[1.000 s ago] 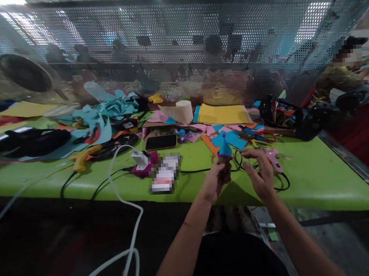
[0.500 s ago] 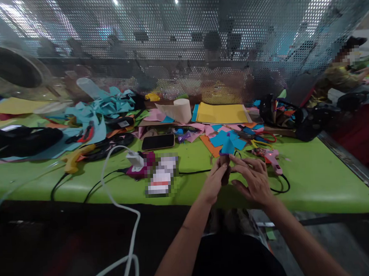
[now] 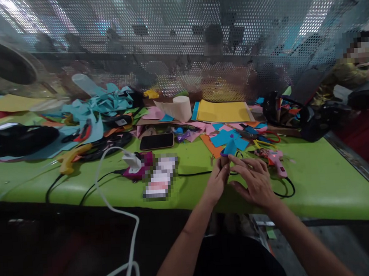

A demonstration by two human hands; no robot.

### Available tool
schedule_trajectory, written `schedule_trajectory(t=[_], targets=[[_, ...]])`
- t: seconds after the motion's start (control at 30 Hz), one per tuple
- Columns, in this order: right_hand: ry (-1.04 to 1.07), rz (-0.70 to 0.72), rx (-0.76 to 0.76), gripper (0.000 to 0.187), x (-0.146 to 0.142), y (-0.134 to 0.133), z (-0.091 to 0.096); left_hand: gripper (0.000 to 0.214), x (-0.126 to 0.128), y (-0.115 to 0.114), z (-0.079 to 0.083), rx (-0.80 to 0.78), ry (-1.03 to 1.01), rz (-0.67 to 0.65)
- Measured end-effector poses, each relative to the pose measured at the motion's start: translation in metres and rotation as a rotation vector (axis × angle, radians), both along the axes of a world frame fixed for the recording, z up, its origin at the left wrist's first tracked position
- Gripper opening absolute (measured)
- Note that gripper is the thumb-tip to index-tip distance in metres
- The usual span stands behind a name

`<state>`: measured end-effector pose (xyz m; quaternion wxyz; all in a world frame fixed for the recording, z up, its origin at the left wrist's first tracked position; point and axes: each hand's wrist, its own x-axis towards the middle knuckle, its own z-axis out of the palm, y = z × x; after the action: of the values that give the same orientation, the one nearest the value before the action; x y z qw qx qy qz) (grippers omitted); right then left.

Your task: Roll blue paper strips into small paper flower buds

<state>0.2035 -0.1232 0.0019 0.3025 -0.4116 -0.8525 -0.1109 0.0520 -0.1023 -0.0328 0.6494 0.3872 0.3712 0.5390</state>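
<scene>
My left hand [image 3: 218, 178] is closed around a small brown tube [image 3: 224, 160] with a purple rim, above the front part of the green table. A folded piece of blue paper [image 3: 230, 146] rises from the tube's top, and a purple bit [image 3: 232, 136] shows above it. Beside it, my right hand [image 3: 253, 176] has its fingers stretched out and apart, the index fingertip at the rim near the blue paper. Whether that fingertip presses on the paper I cannot tell. The tube's lower part is hidden by my left fingers.
To the right lies a pink glue gun [image 3: 277, 162] with a black cord. A yellow glue gun [image 3: 70, 158], a magenta power strip [image 3: 144, 165] and two phones lie to the left. Behind are paper scraps, yellow sheets [image 3: 223, 111] and a perforated metal screen [image 3: 167, 52].
The blue paper on the tube, seen with petals spread before, now appears narrower and tilted. Both hands stay nearly in place. The camera view has shifted slightly.
</scene>
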Motion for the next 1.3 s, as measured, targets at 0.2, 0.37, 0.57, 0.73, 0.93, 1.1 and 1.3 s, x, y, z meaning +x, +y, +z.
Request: schedule_trajectory(t=[0.2, 0.37, 0.57, 0.73, 0.93, 1.1, 1.3], targets=[[-0.035, -0.012, 0.002, 0.030, -0.0005, 0.0012, -0.0021, 0.038, 0.0010, -0.0001, -0.0012, 0.021, 0.005, -0.013], [-0.016, 0.002, 0.050, 0.031, -0.0005, 0.0013, -0.0016, 0.037, 0.0005, 0.0002, -0.0040, -0.004, 0.026, -0.001], [-0.041, 0.030, 0.048, 0.025, -0.0038, 0.0021, 0.0000, 0.036, -0.0009, -0.0009, -0.0066, 0.008, 0.052, 0.015], [-0.024, 0.031, 0.016, 0.026, -0.0047, 0.0019, -0.0020, 0.035, -0.0018, -0.0029, -0.0003, 0.029, 0.082, 0.012], [-0.010, 0.040, -0.001, 0.028, -0.0032, 0.0003, -0.0025, 0.043, -0.0005, -0.0014, -0.0039, -0.005, 0.038, 0.024], [-0.021, 0.053, 0.008, 0.027, -0.0040, 0.0006, -0.0015, 0.046, -0.0005, -0.0030, -0.0078, 0.012, 0.043, 0.024], [-0.001, 0.046, -0.012, 0.025, -0.0033, 0.0001, -0.0030, 0.038, -0.0020, -0.0053, 0.0002, 0.029, 0.090, 0.032]])
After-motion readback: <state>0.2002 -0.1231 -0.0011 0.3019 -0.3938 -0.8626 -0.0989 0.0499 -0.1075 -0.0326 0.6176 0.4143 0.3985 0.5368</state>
